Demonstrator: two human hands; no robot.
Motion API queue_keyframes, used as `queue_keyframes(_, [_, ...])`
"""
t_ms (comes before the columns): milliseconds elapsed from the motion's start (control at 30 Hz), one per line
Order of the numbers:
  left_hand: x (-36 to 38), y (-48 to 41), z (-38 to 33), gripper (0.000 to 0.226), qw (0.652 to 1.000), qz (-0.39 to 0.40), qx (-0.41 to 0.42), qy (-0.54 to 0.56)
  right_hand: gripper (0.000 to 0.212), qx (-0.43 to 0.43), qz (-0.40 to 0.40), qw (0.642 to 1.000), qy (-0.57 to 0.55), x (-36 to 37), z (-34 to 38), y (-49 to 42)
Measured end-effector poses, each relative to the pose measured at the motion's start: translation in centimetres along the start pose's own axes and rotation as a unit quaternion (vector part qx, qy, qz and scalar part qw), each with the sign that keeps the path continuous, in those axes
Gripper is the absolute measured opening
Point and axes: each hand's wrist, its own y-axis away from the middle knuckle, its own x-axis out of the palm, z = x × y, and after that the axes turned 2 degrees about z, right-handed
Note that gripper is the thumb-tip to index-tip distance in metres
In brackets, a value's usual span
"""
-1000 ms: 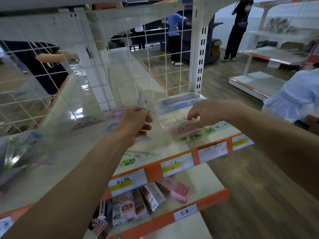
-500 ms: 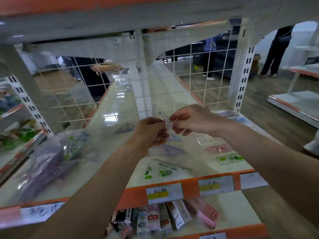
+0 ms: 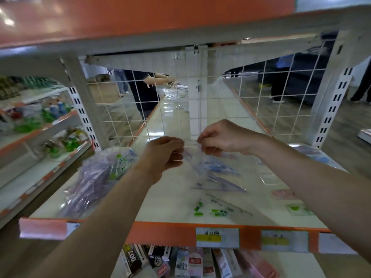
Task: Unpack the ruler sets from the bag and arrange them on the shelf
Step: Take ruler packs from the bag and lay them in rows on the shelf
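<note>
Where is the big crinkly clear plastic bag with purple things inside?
In the head view, the crinkly clear plastic bag lies on the white shelf's left side, just left of the left hand, which pinches a clear ruler packet.

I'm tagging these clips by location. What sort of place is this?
Likely a shop aisle: white retail shelves with orange edges, price labels along the front, packaged goods on the tier below.
</note>
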Motion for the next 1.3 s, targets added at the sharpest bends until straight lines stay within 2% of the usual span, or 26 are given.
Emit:
queue_keyframes(133, [-0.6, 0.0, 0.2, 0.006, 0.999, -0.016, -0.011, 0.032, 0.017, -0.001, -0.043, 0.998, -0.041, 0.2, 0.2, -0.6])
queue_keyframes(200, [-1.1, 0.1, 0.9, 0.003, 0.998, -0.029, -0.028, 0.041, 0.023, 0.026, -0.035, 0.998, -0.042, 1.1, -0.5, -0.8])
queue_keyframes(300, [-1.9, 0.2, 2.4, 0.002, 0.996, -0.046, -0.057, 0.052, 0.035, 0.063, 0.01, 0.997, 0.046, 3.4, -2.4, -0.5])
queue_keyframes(367, [-2.3, 0.1, 3.4, 0.003, 0.994, -0.058, -0.073, 0.054, 0.046, 0.054, 0.011, 0.99, 0.131, 4.5, -3.0, -0.2])
queue_keyframes(433, [-2.6, 0.2, 4.0, 0.005, 0.993, -0.061, -0.084, 0.048, 0.047, 0.033, -0.005, 0.982, 0.188, 5.1, -2.9, 0.1])
queue_keyframes(767, [-3.0, -0.7, 4.6, 0.007, 0.993, -0.051, -0.09, 0.059, 0.066, 0.008, -0.006, 0.986, 0.165, 6.8, -2.8, -1.6])
queue_keyframes(900, [-3.2, -1.4, 4.3, 0.005, 0.994, -0.058, -0.082, 0.039, 0.072, -0.027, -0.002, 0.967, 0.255, 7.1, -2.5, -2.9])
queue_keyframes(1000, [-3.6, -1.9, 4.3, 0.01, 0.994, -0.07, -0.077, -0.035, 0.064, -0.032, 0.014, 0.956, 0.291, 7.0, -2.0, -4.1])
queue_keyframes(1067, [-4.0, -2.3, 4.6, 0.018, 0.981, -0.092, -0.048, -0.165, 0.065, -0.023, 0.024, 0.947, 0.32, 6.7, -1.8, -4.8])
queue_keyframes(1167, [-4.7, -2.6, 5.1, 0.033, 0.898, -0.119, 0.029, -0.423, 0.064, -0.006, 0.035, 0.942, 0.334, 6.1, -1.6, -6.2])
queue_keyframes(1200, [-4.8, -2.4, 5.0, 0.038, 0.877, -0.121, 0.039, -0.464, 0.065, 0.002, 0.046, 0.944, 0.327, 6.0, -1.5, -6.8])
queue_keyframes(1300, [-5.2, -2.0, 4.9, 0.046, 0.849, -0.13, 0.053, -0.51, 0.061, 0.018, 0.069, 0.938, 0.338, 6.0, -1.3, -9.0])
